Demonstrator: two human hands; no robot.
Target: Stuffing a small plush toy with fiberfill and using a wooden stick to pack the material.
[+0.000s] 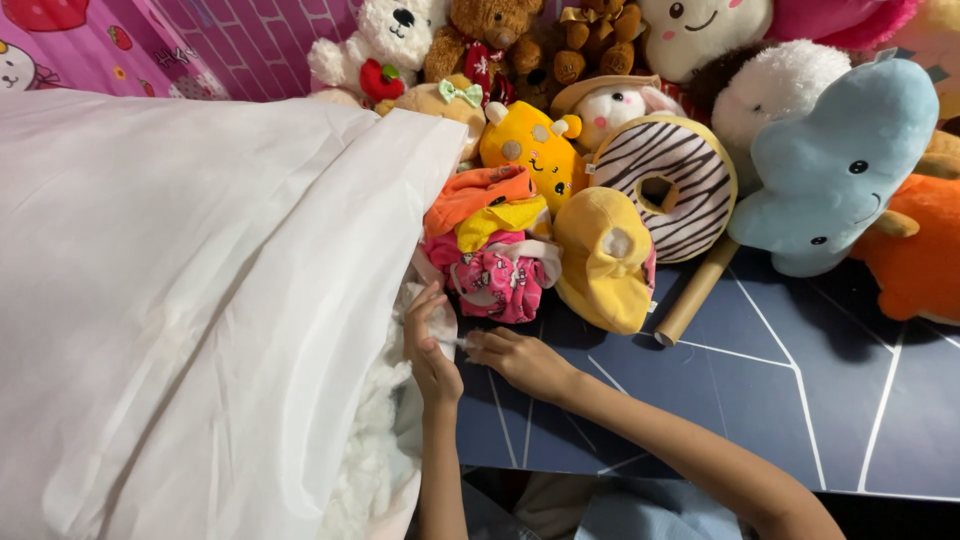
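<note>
- At the picture's centre, about six o'clock of the pink printed cloth bundle (497,280), the open edge of the big white pillowcase (200,300) lies on the dark blue patterned surface (780,400), fluffy white stuffing (375,440) showing.
- Left hand (430,350) pinches that edge; right hand (520,360) nips a small white bit just beside it, both grips clenched lightly.
- Best to keep the fingers close to the hem and pull evenly.
- Toward one o'clock: striped doughnut cushion (680,180), blue plush (840,170).

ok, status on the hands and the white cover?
Left hand and right hand both pinching the white cover's open edge. Fluffy filling showing at the opening. Plush toys crowd right beside it.
</note>
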